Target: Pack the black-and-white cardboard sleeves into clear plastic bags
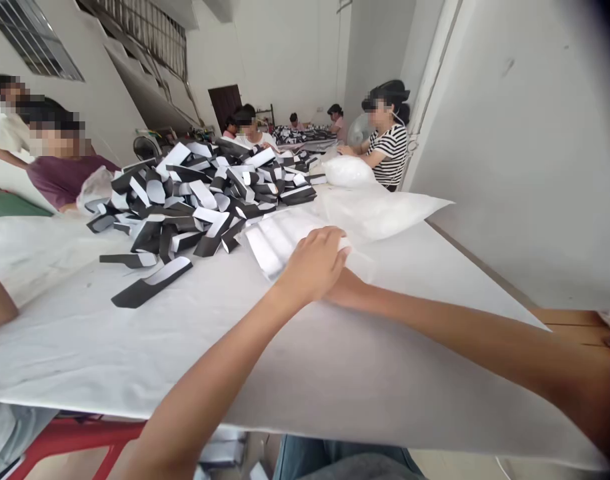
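My left hand (317,261) is closed over the near right end of a clear plastic bag (269,243), its fingers curled down on it. Inside the bag lie several white rolled or folded pieces side by side. Crossing in from the right, my right hand (349,288) sits under and against the left one; its fingers are mostly hidden, so their grip cannot be made out. Beyond the bag, a loose sheet of thin white plastic (385,217) spreads over the table.
A big heap of black-and-white folded card pieces (199,193) covers the far left of the white-covered table (335,387). One loose card piece (152,283) lies nearer. A person in stripes (392,153) and a person in purple (67,173) sit at the table. A red stool (85,437) stands below.
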Tool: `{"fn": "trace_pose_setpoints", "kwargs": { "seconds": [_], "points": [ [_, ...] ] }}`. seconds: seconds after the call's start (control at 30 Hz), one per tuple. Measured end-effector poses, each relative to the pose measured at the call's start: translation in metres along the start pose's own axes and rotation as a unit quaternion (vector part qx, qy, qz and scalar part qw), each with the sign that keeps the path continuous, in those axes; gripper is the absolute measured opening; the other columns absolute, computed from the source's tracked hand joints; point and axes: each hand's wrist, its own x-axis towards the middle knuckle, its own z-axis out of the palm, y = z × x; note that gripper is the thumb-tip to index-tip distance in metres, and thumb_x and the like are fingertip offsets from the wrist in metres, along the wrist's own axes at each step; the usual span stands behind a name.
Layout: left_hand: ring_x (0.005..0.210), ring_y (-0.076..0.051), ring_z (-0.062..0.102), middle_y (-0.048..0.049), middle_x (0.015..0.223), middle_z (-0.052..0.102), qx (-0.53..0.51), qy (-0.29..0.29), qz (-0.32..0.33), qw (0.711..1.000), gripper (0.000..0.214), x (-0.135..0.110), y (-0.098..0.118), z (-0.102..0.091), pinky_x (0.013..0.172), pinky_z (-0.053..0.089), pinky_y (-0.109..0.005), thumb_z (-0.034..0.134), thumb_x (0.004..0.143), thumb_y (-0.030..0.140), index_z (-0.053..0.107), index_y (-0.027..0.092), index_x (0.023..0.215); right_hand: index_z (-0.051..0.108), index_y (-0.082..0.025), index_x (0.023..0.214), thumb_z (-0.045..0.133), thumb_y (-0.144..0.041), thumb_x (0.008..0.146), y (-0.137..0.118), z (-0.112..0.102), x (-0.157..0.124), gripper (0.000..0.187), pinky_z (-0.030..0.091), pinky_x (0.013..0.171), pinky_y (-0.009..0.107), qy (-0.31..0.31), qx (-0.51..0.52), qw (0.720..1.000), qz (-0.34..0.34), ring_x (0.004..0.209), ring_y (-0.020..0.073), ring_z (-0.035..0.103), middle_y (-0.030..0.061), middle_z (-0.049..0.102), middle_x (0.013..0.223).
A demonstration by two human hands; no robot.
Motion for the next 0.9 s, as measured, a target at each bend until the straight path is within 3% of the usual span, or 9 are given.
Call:
{"fn": "trace_pose_setpoints", "kwargs": {
  "seconds": [0.1,0.2,0.27,0.33,0.43,0.53,0.63,0.73,0.9],
  "points": [
    [0.143,-0.027,0.027,-0.0114,0.154,0.033,-0.007,0.041,-0.004,0.999,0.05,-0.015,-0.041,0.021,0.116,0.027,-0.047,0.028,0.101,0.04,0.031,0.018,0.146,0.062,-0.023,0.116,0.047,-0.013,0.086,-0.02,-0.03,-0.032,0.035,0.053,0.082,0.035,-0.055,-0.001,0.993,-0.101,0.092,0.0194,0.064,0.006,0.068,0.111],
    [0.146,-0.031,0.021,-0.0136,0.157,0.026,-0.011,-0.073,-0.006,0.997,0.063,-0.039,-0.079,0.049,0.118,0.023,-0.05,0.032,0.098,0.051,0.025,0.017,0.151,0.059,-0.019,0.12,0.046,-0.009,0.087,-0.032,-0.057,-0.052,0.037,0.05,0.086,0.037,-0.007,-0.047,0.982,-0.183,0.098,0.02,0.062,0.0083,0.067,0.115],
    [0.146,-0.029,0.021,-0.0112,0.157,0.028,-0.02,-0.144,0.039,0.989,0.063,-0.056,-0.092,0.064,0.119,0.021,-0.048,0.031,0.099,0.051,0.027,0.019,0.152,0.052,-0.019,0.132,0.047,-0.008,0.087,-0.028,-0.067,-0.051,0.046,0.046,0.094,0.042,0.051,-0.097,0.979,-0.174,0.116,0.0236,0.055,0.0109,0.062,0.127],
    [0.147,-0.026,0.021,-0.0069,0.159,0.025,-0.031,-0.174,0.064,0.982,0.06,-0.07,-0.096,0.068,0.121,0.019,-0.044,0.028,0.1,0.051,0.027,0.022,0.152,0.039,-0.02,0.144,0.049,-0.01,0.087,-0.014,-0.066,-0.04,0.059,0.038,0.105,0.047,0.053,-0.131,0.982,-0.126,0.134,0.0264,0.041,0.0114,0.049,0.144],
    [0.147,-0.025,0.02,-0.0017,0.159,0.024,-0.046,-0.193,0.071,0.978,0.058,-0.082,-0.098,0.057,0.121,0.017,-0.043,0.03,0.099,0.053,0.027,0.03,0.152,0.032,-0.023,0.149,0.058,-0.019,0.085,0.02,-0.045,-0.019,0.069,0.029,0.113,0.052,-0.044,-0.121,0.99,-0.057,0.141,0.029,0.032,0.0094,0.04,0.151],
    [0.148,-0.032,0.008,0.0024,0.16,0.019,-0.036,-0.197,0.041,0.979,0.053,-0.093,-0.103,0.038,0.119,0.011,-0.054,0.036,0.097,0.055,0.034,0.04,0.148,0.054,-0.022,0.135,0.055,-0.019,0.086,0.047,-0.019,-0.01,0.049,0.045,0.1,0.046,-0.139,-0.079,0.987,-0.018,0.123,0.0287,0.052,0.0106,0.054,0.14],
    [0.148,-0.037,0.005,0.0016,0.161,0.017,-0.024,-0.195,0.002,0.98,0.053,-0.107,-0.112,0.023,0.116,0.007,-0.062,0.043,0.094,0.058,0.039,0.042,0.144,0.066,-0.02,0.121,0.045,-0.001,0.081,0.061,-0.008,-0.015,0.049,0.052,0.084,0.04,-0.153,-0.06,0.986,-0.016,0.104,0.0254,0.06,0.0094,0.065,0.125],
    [0.147,-0.034,0.016,-0.0011,0.159,0.023,-0.021,-0.2,-0.02,0.979,0.058,-0.119,-0.123,0.013,0.117,0.014,-0.056,0.048,0.092,0.059,0.036,0.041,0.146,0.067,-0.022,0.121,0.041,0.004,0.076,0.072,-0.013,-0.03,0.059,0.053,0.084,0.04,-0.144,-0.025,0.989,0.005,0.101,0.0238,0.06,0.0044,0.066,0.126],
    [0.144,-0.034,0.026,-0.0002,0.155,0.033,-0.015,-0.2,-0.016,0.98,0.058,-0.126,-0.13,0.0,0.115,0.028,-0.047,0.049,0.089,0.062,0.045,0.04,0.142,0.063,-0.024,0.128,0.036,-0.004,0.087,0.081,-0.039,-0.061,0.054,0.048,0.098,0.039,-0.139,0.054,0.989,0.021,0.116,0.0205,0.056,0.0017,0.064,0.129]
  ]
}}
